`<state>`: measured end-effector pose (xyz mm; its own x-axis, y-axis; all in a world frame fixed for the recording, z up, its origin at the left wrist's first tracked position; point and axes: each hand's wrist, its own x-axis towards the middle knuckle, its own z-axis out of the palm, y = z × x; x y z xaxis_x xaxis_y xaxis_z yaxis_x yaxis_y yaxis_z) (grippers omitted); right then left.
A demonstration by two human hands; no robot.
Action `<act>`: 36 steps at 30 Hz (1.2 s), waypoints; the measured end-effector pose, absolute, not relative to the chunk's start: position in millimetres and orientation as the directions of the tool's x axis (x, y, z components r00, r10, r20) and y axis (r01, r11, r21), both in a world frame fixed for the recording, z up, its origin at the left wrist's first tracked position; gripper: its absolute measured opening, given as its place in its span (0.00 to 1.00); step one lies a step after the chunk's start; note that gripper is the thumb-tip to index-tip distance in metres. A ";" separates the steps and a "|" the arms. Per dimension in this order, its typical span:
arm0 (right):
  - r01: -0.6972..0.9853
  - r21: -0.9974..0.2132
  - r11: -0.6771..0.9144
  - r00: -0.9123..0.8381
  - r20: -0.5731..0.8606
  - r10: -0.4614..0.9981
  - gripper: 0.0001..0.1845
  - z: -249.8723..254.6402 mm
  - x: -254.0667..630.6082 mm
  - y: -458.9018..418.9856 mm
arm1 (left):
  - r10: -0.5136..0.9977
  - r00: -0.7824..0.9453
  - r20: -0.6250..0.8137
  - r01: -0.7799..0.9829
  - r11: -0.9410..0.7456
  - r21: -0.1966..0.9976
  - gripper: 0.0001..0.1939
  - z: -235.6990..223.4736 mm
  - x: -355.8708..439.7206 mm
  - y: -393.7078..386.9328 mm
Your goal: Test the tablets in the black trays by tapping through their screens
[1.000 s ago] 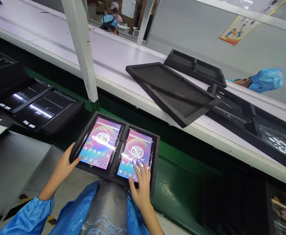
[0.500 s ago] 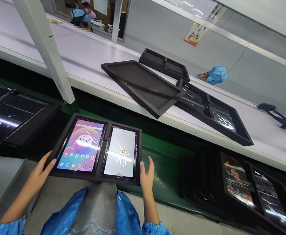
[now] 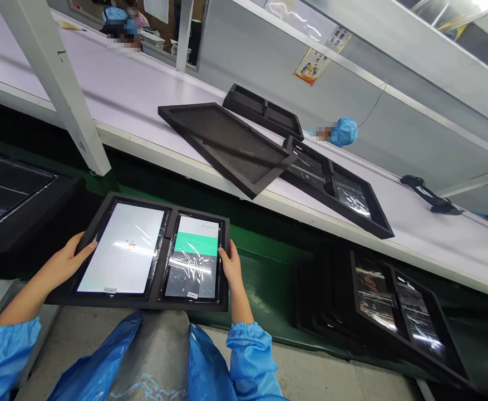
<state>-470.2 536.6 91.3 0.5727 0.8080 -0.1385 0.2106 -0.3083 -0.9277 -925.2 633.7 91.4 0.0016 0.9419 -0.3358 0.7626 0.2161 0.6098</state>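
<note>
A black foam tray [image 3: 152, 301] rests across my lap and holds two tablets side by side under clear film. The left tablet [image 3: 121, 248] shows a nearly white screen. The right tablet [image 3: 191, 259] shows a green band above a dark keypad-like area. My left hand [image 3: 66, 266] grips the tray's left edge, with the thumb near the left tablet. My right hand [image 3: 230, 267] grips the tray's right edge, its thumb over the rim next to the right tablet.
Ahead runs a white conveyor bench [image 3: 143, 94] behind a white post [image 3: 55, 89]. Black trays [image 3: 227, 145] lie on it. Stacked trays with tablets [image 3: 394, 312] sit low on the right, more at the left [image 3: 14, 211]. A person in a blue cap [image 3: 121, 16] is far off.
Both screens changed: the left clock screen turned white, the right went from white to a green band and keypad. My right hand moved onto the tray's edge. The view turned right.
</note>
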 end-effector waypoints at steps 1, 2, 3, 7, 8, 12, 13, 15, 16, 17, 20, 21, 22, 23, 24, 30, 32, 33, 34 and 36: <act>0.218 -0.926 -0.308 0.567 -0.137 0.812 0.40 92.9 -470.3 539.0 | 0.942 0.009 -0.335 0.752 0.214 0.623 0.40 91.7 -922.1 637.6; 0.227 -0.924 -0.309 0.559 -0.136 0.818 0.40 94.0 -470.4 541.2 | 0.945 0.016 -0.326 0.736 0.210 0.644 0.40 91.5 -918.7 640.7; 0.236 -0.921 -0.310 0.555 -0.134 0.821 0.40 94.8 -470.6 543.0 | 0.956 0.023 -0.294 0.725 0.186 0.663 0.41 91.3 -914.9 643.1; 0.281 -0.903 -0.326 0.563 -0.120 0.818 0.41 96.4 -472.3 548.2 | 0.991 0.096 0.090 0.771 -0.131 0.623 0.39 94.6 -896.9 648.9; 0.298 -0.894 -0.334 0.571 -0.113 0.813 0.42 96.5 -472.9 548.8 | 0.973 0.141 0.180 0.775 -0.222 0.592 0.36 96.9 -891.9 650.5; 0.346 -0.867 -0.360 0.584 -0.101 0.806 0.43 96.5 -475.4 546.0 | 0.875 0.359 0.326 0.755 -0.477 0.449 0.26 107.2 -870.5 660.3; 0.348 -0.866 -0.359 0.581 -0.101 0.807 0.43 96.2 -475.9 544.1 | 0.852 0.406 0.331 0.748 -0.518 0.416 0.25 109.1 -865.1 663.1; 0.347 -0.870 -0.351 0.579 -0.096 0.810 0.42 95.3 -476.5 540.1 | 0.809 0.494 0.318 0.726 -0.585 0.361 0.23 111.6 -854.6 667.8; 0.346 -0.873 -0.345 0.580 -0.090 0.809 0.41 94.6 -476.6 538.2 | 0.785 0.537 0.309 0.709 -0.619 0.338 0.22 112.2 -849.7 669.4; 0.344 -0.875 -0.341 0.582 -0.086 0.809 0.41 93.9 -476.6 536.6 | 0.759 0.578 0.299 0.690 -0.651 0.317 0.22 112.4 -845.1 670.6; 0.336 -0.881 -0.334 0.588 -0.081 0.805 0.41 92.0 -476.3 534.0 | 0.709 0.649 0.276 0.653 -0.706 0.275 0.20 111.0 -834.8 671.5; 0.333 -0.883 -0.332 0.589 -0.081 0.804 0.41 91.7 -476.3 533.7 | 0.703 0.657 0.273 0.650 -0.711 0.268 0.20 110.0 -832.7 671.2; 0.330 -0.885 -0.330 0.589 -0.080 0.804 0.40 91.6 -476.5 533.5 | 0.701 0.660 0.269 0.650 -0.713 0.263 0.20 108.7 -831.5 670.8; 0.328 -0.886 -0.329 0.590 -0.080 0.804 0.40 91.8 -476.8 533.4 | 0.701 0.663 0.265 0.650 -0.714 0.261 0.20 107.2 -830.9 670.3; 0.328 -0.886 -0.329 0.590 -0.080 0.804 0.40 92.1 -477.2 533.2 | 0.699 0.666 0.260 0.650 -0.715 0.259 0.20 105.5 -831.0 669.8; 0.291 -0.898 -0.329 0.584 -0.106 0.805 0.40 94.5 -478.9 530.5 | 0.686 0.686 0.244 0.642 -0.728 0.241 0.21 95.5 -835.1 668.1; 0.271 -0.909 -0.318 0.572 -0.114 0.812 0.41 94.3 -478.9 529.0 | 0.687 0.684 0.245 0.642 -0.727 0.244 0.21 93.9 -834.9 667.3; 0.262 -0.914 -0.311 0.566 -0.115 0.816 0.41 93.9 -478.7 528.3 | 0.689 0.682 0.244 0.643 -0.724 0.248 0.21 93.5 -834.4 666.8; 0.255 -0.918 -0.304 0.561 -0.116 0.820 0.42 93.5 -478.6 527.6 | 0.693 0.679 0.243 0.645 -0.721 0.253 0.21 93.2 -833.8 666.2; 0.244 -0.924 -0.295 0.554 -0.117 0.825 0.43 92.8 -478.1 526.3 | 0.702 0.671 0.237 0.654 -0.712 0.257 0.21 93.0 -832.4 665.2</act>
<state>-478.1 526.3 92.8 0.5535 0.8246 -0.1166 0.2445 -0.2947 -0.9238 -832.4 665.2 93.0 0.6713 0.7022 0.2370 0.6539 -0.7117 0.2565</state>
